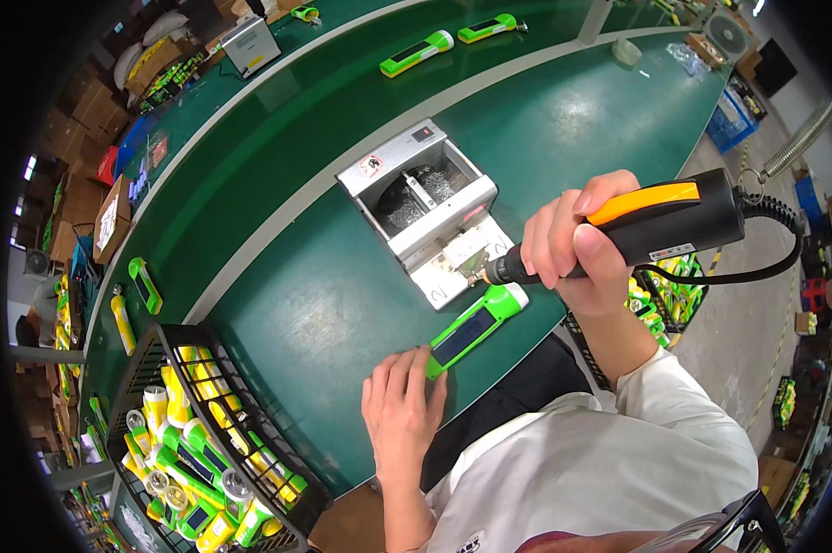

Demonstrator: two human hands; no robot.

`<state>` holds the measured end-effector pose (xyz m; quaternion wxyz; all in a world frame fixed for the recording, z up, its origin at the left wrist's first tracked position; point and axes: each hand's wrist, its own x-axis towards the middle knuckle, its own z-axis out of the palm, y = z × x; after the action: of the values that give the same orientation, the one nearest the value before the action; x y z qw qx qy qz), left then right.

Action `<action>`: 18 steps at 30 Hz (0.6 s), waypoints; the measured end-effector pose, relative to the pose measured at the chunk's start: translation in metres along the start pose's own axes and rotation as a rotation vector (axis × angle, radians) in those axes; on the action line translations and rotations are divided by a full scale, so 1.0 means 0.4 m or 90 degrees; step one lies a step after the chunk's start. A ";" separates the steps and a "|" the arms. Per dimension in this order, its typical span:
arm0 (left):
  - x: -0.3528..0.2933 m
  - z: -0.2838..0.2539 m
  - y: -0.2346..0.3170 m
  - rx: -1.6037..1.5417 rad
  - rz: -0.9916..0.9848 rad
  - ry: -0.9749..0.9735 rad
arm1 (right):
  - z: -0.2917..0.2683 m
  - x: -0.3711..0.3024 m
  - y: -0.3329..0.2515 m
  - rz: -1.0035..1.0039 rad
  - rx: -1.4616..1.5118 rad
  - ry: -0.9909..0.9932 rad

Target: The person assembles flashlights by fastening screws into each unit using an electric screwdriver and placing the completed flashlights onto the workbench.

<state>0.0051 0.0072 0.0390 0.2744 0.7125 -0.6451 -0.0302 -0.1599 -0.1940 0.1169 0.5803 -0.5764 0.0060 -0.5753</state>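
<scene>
My right hand (582, 240) is wrapped round a black electric screwdriver (665, 226) with a yellow-orange strip. Its tip points left, over the front plate of a grey screw feeder (420, 198) with loose screws in its tray. A green and white flashlight (471, 327) with a dark solar panel lies on the green table, in front of the feeder. Its tail end is in the closed fingers of my left hand (402, 405), which rests on the table. The head of the flashlight lies just below the screwdriver tip.
A black crate (171, 336) full of yellow and green flashlights stands at the left. Two more green flashlights (418, 53) lie on the conveyor belt (314, 115) beyond the table. A coiled cord (789, 217) and a hanging spring (803, 134) connect to the screwdriver at the right.
</scene>
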 end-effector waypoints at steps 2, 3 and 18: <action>0.015 0.004 0.017 -0.003 -0.009 -0.019 | -0.006 0.004 0.010 -0.002 0.000 -0.002; 0.028 0.013 0.028 -0.033 0.002 -0.023 | -0.007 0.004 0.018 -0.017 -0.001 -0.021; 0.104 0.112 0.050 -0.071 0.101 0.005 | 0.036 0.080 0.046 0.077 -0.245 -0.108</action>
<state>-0.0240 -0.0477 0.0225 0.3177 0.6432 -0.6955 -0.0411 -0.1274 -0.2119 0.1303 0.4913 -0.7215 0.1020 -0.4771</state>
